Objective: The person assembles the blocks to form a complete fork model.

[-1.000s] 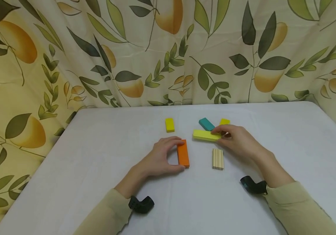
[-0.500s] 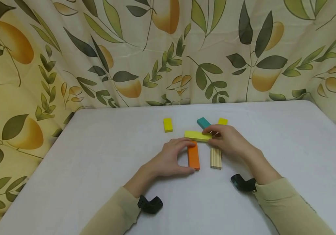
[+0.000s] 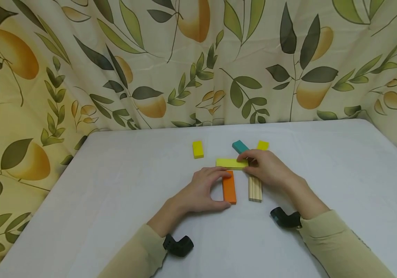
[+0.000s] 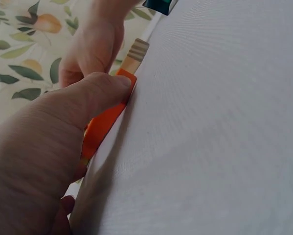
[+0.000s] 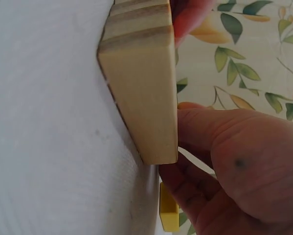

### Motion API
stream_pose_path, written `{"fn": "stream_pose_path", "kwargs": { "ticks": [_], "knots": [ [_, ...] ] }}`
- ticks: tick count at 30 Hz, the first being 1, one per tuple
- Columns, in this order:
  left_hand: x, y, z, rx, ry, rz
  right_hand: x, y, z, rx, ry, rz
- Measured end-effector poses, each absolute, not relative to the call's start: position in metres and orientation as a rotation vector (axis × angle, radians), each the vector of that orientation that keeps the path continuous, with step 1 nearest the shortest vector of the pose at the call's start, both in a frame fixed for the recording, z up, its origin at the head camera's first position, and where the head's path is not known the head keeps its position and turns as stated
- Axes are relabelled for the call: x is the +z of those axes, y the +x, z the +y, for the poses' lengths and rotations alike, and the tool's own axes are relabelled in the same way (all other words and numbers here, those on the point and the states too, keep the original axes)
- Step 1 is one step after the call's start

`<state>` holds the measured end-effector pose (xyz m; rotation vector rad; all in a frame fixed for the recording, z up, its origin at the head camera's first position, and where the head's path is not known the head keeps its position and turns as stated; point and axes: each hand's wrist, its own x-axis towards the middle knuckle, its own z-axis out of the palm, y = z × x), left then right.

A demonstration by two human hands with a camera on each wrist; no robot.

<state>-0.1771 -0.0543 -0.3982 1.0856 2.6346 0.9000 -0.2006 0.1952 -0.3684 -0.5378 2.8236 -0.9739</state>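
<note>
My left hand (image 3: 200, 195) pinches an orange wooden block (image 3: 229, 188) end to end, thumb at its near end and fingers at the far one. In the left wrist view the thumb presses the near end of the orange block (image 4: 104, 128). My right hand (image 3: 272, 168) grips the right end of a long yellow block (image 3: 231, 164), which lies crosswise just beyond the orange one. A grooved natural-wood block (image 3: 255, 189) lies right of the orange block, parallel to it. The right wrist view shows the wood block (image 5: 141, 98) up close, partly hiding my right fingers.
Behind the long yellow block lie a small yellow block (image 3: 198, 149) at left, a teal block (image 3: 240, 146), and another small yellow block (image 3: 262, 145) beside my right hand. The white table (image 3: 132, 162) ends at a patterned curtain (image 3: 191, 69).
My left hand has slid the orange block rightward, closer to the wood block. My right hand has moved the long yellow block left, to across the orange block's far end.
</note>
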Motion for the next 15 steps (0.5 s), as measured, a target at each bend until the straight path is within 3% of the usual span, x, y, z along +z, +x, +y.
{"fn": "stream_pose_path", "kwargs": {
  "ticks": [7,15],
  "knots": [
    [-0.3999,-0.1721,-0.0551,0.943,1.032,2.622,-0.3676,-0.1993,0.1955,-0.975,-0.489,2.815],
    [-0.3996,-0.1678,-0.0576,0.897,1.185,2.664,-0.3662,-0.1993,0.1954,-0.993,-0.499,2.813]
  ]
}}
